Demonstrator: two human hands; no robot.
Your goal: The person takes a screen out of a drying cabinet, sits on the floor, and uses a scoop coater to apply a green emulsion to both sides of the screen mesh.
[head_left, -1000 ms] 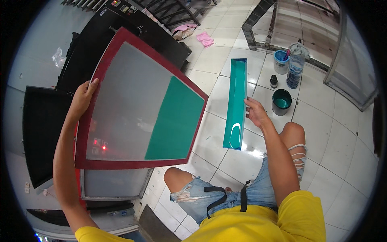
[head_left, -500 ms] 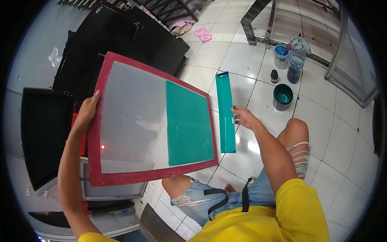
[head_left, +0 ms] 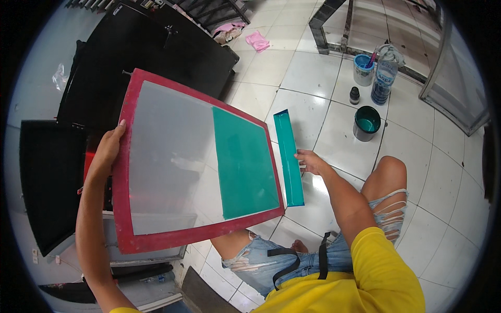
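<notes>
A silk-screen frame (head_left: 203,230) with a red border stands tilted in front of me. Gripping its left side is my left hand (head_left: 108,148), thumb over the border. Pale bare mesh (head_left: 167,156) fills its left part, and a green coating (head_left: 245,167) covers a wide band on the right. Just beyond the right border, my right hand (head_left: 311,161) holds a long, narrow scoop coater (head_left: 288,156) by its right side. Green emulsion lies along the coater's trough. A narrow gap shows between coater and frame. The right fingertips are partly hidden by the coater.
On the tiled floor to the right stand a dark cup (head_left: 367,125) with green liquid, a small black bottle (head_left: 354,95), a clear plastic bottle (head_left: 383,83) and a blue-white tub (head_left: 362,73). A black cabinet (head_left: 135,62) is behind the frame; a pink cloth (head_left: 257,41) lies farther off.
My right hand has brought the scoop coater slightly lower and tilted it a little more. The frame's lower edge sits a bit nearer to me. Both hands keep their hold.
</notes>
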